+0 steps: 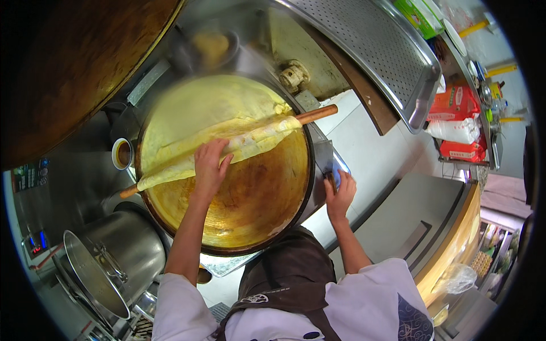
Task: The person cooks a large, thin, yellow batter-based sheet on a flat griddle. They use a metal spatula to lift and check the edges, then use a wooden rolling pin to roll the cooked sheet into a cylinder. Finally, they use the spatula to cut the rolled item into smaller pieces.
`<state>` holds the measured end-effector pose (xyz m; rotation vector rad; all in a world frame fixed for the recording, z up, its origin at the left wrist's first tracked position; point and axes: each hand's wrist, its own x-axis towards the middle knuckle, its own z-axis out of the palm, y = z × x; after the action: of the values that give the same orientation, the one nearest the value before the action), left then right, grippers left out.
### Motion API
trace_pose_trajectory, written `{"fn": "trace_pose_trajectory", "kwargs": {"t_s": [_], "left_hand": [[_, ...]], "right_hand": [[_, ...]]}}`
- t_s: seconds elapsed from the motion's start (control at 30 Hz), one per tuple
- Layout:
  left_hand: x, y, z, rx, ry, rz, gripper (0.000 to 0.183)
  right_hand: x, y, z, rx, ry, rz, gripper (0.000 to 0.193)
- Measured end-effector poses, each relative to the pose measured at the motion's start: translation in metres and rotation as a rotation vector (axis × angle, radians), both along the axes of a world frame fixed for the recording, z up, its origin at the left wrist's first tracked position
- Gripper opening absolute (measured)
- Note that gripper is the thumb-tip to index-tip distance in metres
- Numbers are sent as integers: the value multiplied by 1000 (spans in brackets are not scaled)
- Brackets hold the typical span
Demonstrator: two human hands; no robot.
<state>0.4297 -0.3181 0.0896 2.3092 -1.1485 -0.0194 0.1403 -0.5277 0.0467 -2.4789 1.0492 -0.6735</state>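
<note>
A large round griddle (256, 196) with a dark rim lies before me. A thin yellow pancake (196, 105) covers its far part, and its near portion is wrapped around a wooden rolling pin (318, 114) lying slantwise across the plate. Both ends of the pin stick out past the wrap. My left hand (209, 165) rests on the rolled pancake near its middle, thumb apart from the fingers. Off the griddle's right side, my right hand (341, 194) has its fingers closed about a small dark knob-like part (330, 181), partly hidden.
A big round lid (74, 68) looms at upper left. A small cup of brown liquid (121, 154) stands at the griddle's left edge, with a tall steel pot (122, 250) below. A perforated steel tray (369, 48) sits at upper right; a grey cabinet (406, 219) stands on the right.
</note>
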Motion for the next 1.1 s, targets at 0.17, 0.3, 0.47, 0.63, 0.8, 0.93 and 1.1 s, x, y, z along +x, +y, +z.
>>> {"fn": "trace_pose_trajectory", "kwargs": {"t_s": [0.17, 0.3, 0.47, 0.63, 0.8, 0.93, 1.1], "left_hand": [[-5, 4, -11, -51, 1, 60, 43], [-2, 10, -11, -9, -44, 137, 48], [-2, 28, -7, 83, -103, 167, 50], [5, 29, -9, 201, -44, 172, 49], [26, 28, 13, 69, 52, 135, 46], [32, 26, 34, -65, -113, 180, 46], [-4, 35, 33, -306, -123, 531, 31]], "right_hand": [[122, -84, 80, -120, 33, 577, 52], [157, -130, 56, -76, 249, 901, 44], [167, -136, 59, -4, 355, 1024, 35], [173, -138, 56, -7, 356, 1033, 36], [182, -147, 78, 136, 259, 975, 33], [199, -155, 96, 285, 380, 925, 32], [212, -160, 114, 471, 414, 944, 29]]}}
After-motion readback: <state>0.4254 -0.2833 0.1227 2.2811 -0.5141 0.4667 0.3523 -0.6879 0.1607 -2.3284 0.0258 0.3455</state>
